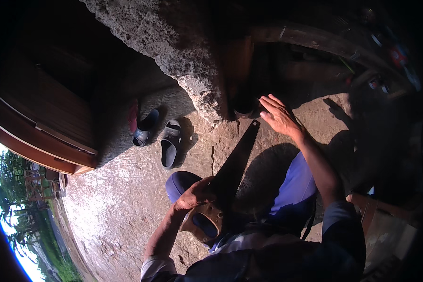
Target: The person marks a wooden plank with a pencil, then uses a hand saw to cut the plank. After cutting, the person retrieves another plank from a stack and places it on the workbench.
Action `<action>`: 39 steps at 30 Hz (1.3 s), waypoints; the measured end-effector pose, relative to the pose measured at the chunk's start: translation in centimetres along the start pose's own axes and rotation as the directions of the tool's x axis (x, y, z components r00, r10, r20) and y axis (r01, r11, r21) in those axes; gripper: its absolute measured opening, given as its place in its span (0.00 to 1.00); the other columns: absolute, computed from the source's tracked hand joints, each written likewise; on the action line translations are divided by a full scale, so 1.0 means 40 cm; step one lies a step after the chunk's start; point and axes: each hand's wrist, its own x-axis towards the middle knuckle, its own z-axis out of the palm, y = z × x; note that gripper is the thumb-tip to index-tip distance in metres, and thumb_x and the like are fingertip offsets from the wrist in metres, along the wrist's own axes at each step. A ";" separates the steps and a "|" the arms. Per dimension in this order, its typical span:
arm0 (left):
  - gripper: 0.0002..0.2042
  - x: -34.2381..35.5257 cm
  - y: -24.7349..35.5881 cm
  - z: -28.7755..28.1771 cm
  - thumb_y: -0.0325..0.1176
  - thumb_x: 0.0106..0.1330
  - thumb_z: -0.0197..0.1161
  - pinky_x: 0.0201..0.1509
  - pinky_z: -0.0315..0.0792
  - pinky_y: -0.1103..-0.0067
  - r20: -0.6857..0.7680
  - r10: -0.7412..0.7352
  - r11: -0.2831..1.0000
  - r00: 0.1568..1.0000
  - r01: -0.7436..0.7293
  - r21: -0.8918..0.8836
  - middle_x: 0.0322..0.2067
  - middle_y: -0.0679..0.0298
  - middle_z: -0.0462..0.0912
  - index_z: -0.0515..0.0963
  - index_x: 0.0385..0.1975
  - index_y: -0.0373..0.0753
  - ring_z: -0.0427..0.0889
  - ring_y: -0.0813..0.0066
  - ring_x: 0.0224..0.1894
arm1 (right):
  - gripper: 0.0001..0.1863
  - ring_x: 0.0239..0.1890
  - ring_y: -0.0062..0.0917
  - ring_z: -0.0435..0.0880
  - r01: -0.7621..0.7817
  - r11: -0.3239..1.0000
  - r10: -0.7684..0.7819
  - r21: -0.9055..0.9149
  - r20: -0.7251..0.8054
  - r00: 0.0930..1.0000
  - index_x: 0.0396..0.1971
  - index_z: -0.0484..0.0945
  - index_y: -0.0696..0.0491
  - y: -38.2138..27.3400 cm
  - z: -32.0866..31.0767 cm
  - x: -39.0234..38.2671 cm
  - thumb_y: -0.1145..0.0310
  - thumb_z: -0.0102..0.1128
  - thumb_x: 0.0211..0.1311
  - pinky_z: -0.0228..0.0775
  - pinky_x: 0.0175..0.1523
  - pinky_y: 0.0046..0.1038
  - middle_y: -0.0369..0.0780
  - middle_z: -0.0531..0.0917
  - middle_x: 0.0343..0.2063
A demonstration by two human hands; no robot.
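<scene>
The left hand (196, 195) is holding a handsaw (232, 169) where the dark blade is meeting the wooden handle (213, 211), its fingers curling over the blade's back edge rather than passing through the handle's opening. The saw is lying slantwise between the person's purple-trousered knees, handle toward the body, tip pointing away and slightly right, teeth facing right. The right hand (280, 117) is hovering just beyond the tip — palm flat, fingers extended, thumb standing a little apart — and is gripping nothing. As it seems, the person is handling the saw rather than cutting, since no stroke is showing and the handle is going unused. Any next move with the saw is probably calling for a firm grip through the handle, with the bare right fingers staying off the teeth. Beyond the left knee, a black slide sandal (170, 143) is resting on the sunlit concrete floor (127, 202), near a rough concrete edge (192, 75) — wooden furniture (47, 136) is standing farther left.
</scene>
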 end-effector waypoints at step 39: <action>0.39 0.027 0.017 0.031 0.27 0.60 0.77 0.69 0.67 0.76 0.082 0.250 0.967 0.965 -0.253 0.029 0.59 0.65 0.78 0.64 0.72 0.33 0.74 0.76 0.62 | 0.36 0.81 0.29 0.49 0.004 0.978 0.088 -0.207 0.431 0.898 0.77 0.57 0.51 -0.132 -0.051 -0.110 0.43 0.31 0.80 0.31 0.81 0.45 0.38 0.58 0.78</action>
